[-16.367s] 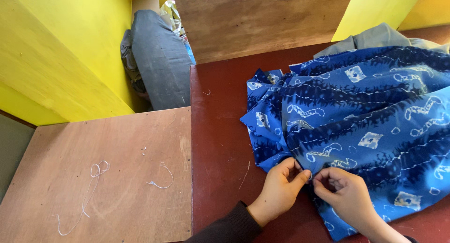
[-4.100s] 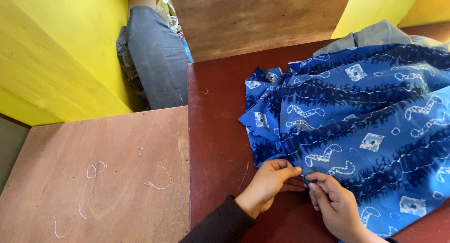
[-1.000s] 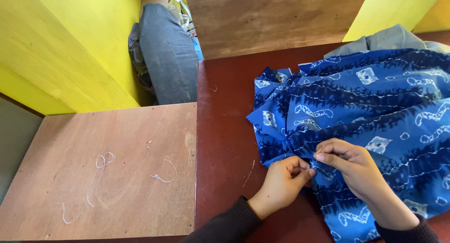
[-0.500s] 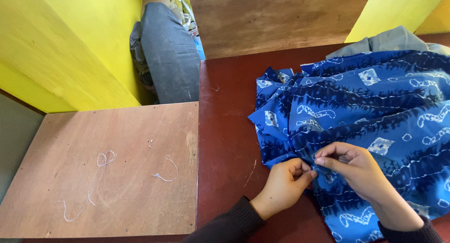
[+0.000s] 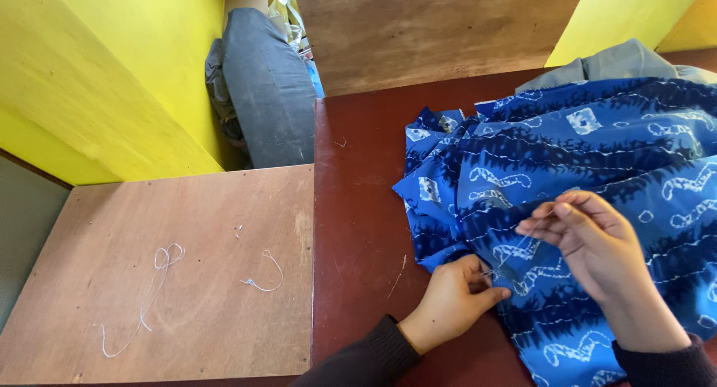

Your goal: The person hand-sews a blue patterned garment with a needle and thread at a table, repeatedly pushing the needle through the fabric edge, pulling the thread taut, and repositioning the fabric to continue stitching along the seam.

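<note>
The blue patterned fabric (image 5: 597, 178) lies heaped on the dark red table (image 5: 358, 208), spreading from the table's middle toward its right edge, with a grey cloth (image 5: 612, 62) just behind it. The left hand (image 5: 455, 297) rests at the fabric's near-left hem, thumb and fingers pressed together on the edge of the cloth, pinning it against the table. The right hand (image 5: 590, 237) is raised just above the fabric, right of the left hand, its thumb and forefinger pinched on a thin pale thread (image 5: 515, 249) that runs taut down to the hem by the left hand. Whether a needle sits in that pinch cannot be told.

The fabric looks light, soft and limp: it folds into loose ridges and would slide and bunch if pulled from 1 point. A hold at the hem, close to where the thread enters, seems the firmest place, since the doubled edge gives the fingers something to grip. The thread looks fine and easy to snap or tangle, so a gentle, straight pull would suit it.

Left of the table sits a plywood board (image 5: 172, 275) carrying 2 loose thread scraps (image 5: 261, 275). Beyond the board, a grey bag (image 5: 269, 88) leans against the yellow wall (image 5: 112, 81).
</note>
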